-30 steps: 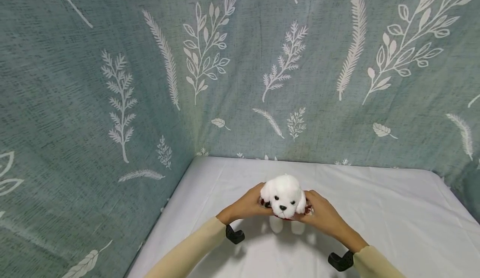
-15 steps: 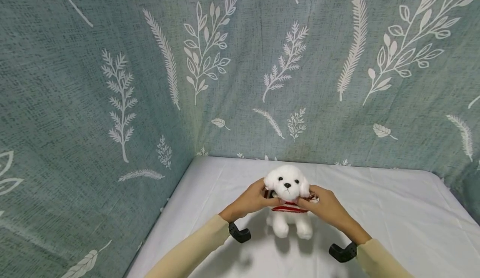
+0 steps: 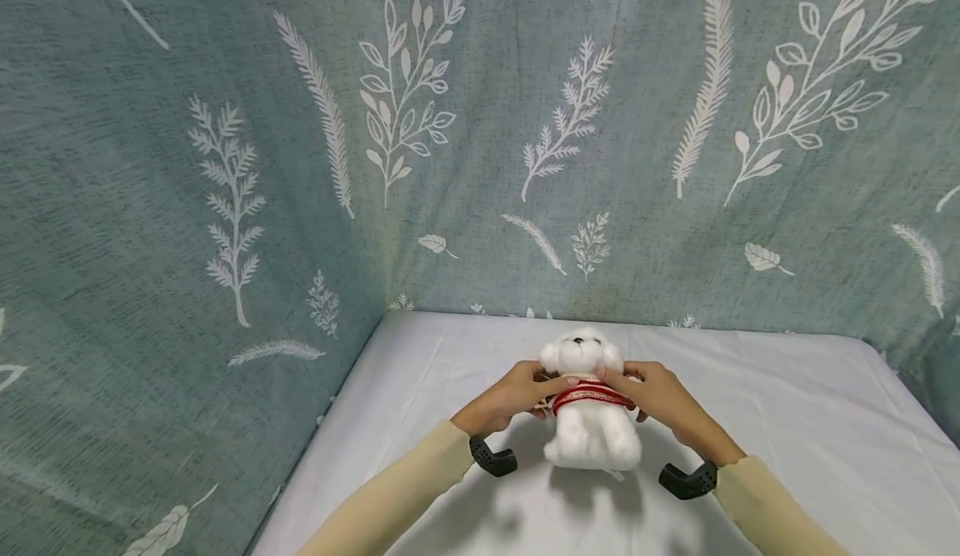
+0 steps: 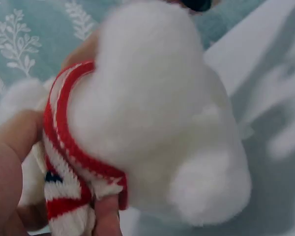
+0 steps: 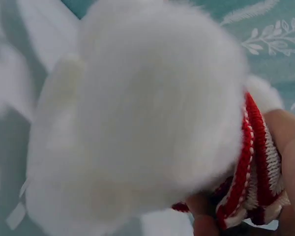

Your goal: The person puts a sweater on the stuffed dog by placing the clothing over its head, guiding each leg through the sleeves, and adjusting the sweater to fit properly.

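A white plush dog (image 3: 592, 435) is held up in both hands above the white surface, its head tipped back and its belly and legs facing me. It wears a knitted sweater (image 3: 592, 392) with red and white stripes. My left hand (image 3: 517, 393) grips the dog's side at the sweater, thumb across its chest; the left wrist view shows a finger under the sweater's hem (image 4: 108, 189). On the other side my right hand (image 3: 663, 398) holds the dog likewise, thumb at the neck. In the right wrist view the white fur (image 5: 152, 108) fills most of the picture.
A white cloth-covered surface (image 3: 787, 423) lies under the hands. Green fabric walls (image 3: 480, 122) with white leaf prints stand behind it and on the left. A small white tag (image 5: 15, 216) hangs from the dog. Black wrist devices (image 3: 492, 458) sit on both wrists.
The dog has been tilted back: its face, first toward me, now points upward, and its striped sweater, belly and legs have come into view. Both hands have kept their hold.
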`<state>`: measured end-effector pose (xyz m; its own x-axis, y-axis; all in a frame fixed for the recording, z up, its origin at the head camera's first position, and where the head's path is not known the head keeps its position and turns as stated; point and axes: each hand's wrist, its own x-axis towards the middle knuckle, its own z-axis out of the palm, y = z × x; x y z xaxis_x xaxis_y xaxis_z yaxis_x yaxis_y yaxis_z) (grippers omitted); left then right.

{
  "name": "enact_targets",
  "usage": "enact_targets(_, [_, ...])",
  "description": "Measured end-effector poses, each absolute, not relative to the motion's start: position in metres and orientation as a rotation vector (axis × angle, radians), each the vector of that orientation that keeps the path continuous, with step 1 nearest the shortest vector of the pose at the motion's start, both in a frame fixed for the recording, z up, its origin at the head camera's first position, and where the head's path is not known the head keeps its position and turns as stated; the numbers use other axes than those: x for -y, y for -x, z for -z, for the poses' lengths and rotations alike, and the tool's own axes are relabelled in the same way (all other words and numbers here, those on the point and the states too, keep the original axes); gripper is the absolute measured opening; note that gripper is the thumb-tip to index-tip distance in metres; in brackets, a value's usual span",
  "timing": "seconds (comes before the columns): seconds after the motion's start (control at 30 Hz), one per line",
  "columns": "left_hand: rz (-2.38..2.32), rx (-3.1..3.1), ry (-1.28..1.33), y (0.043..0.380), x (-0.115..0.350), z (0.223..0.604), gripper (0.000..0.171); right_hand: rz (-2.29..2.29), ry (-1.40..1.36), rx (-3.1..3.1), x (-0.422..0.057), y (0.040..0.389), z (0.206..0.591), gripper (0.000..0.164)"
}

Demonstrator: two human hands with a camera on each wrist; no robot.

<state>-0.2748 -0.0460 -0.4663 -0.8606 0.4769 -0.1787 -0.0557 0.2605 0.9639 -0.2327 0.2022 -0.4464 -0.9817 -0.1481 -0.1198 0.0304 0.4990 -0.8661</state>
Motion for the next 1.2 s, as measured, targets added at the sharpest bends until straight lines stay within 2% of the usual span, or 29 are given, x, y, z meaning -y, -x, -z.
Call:
enact_targets(0.23, [-1.582, -2.176, -0.223, 0.29, 0.044, 0.474, 0.041, 1.536, 0.024, -2.491, -0.2, 0.242, 0.456, 0.065])
enact_targets(0.37, [-1.551, -2.144, -0.193, 0.292, 0.047, 0.484, 0.039, 1.543, 0.025, -2.444, -0.195, 0.246, 0.465, 0.064])
enact_targets(0.57, [-1.48, -2.194, -0.266, 0.291, 0.053, 0.491, 0.037, 1.565, 0.035, -2.452, -0.193, 0.248, 0.477, 0.065])
enact_targets(0.7, [-1.446, -2.325, -0.337, 0.291, 0.058, 0.486, 0.029, 1.599, 0.054, -2.508, -0.194, 0.249, 0.483, 0.068])
enact_targets(0.83, [-1.431, -2.489, -0.485, 0.288, 0.062, 0.475, 0.016, 1.561, 0.121, -2.65, -0.191, 0.248, 0.485, 0.054])
enact_targets(0.93, [-1.414, -2.531, -0.7, 0.285, 0.063, 0.465, 0.009, 1.497, 0.251, -2.792, -0.188, 0.248, 0.485, 0.041])
enact_targets(1.07, [-1.322, -2.486, -1.033, 0.281, 0.064, 0.455, 0.02, 1.421, 0.388, -2.962, -0.185, 0.249, 0.484, 0.027])
enact_targets(1.2, [-1.245, -2.499, -1.165, 0.275, 0.064, 0.454, 0.033, 1.382, 0.413, -3.056, -0.183, 0.249, 0.482, 0.018])
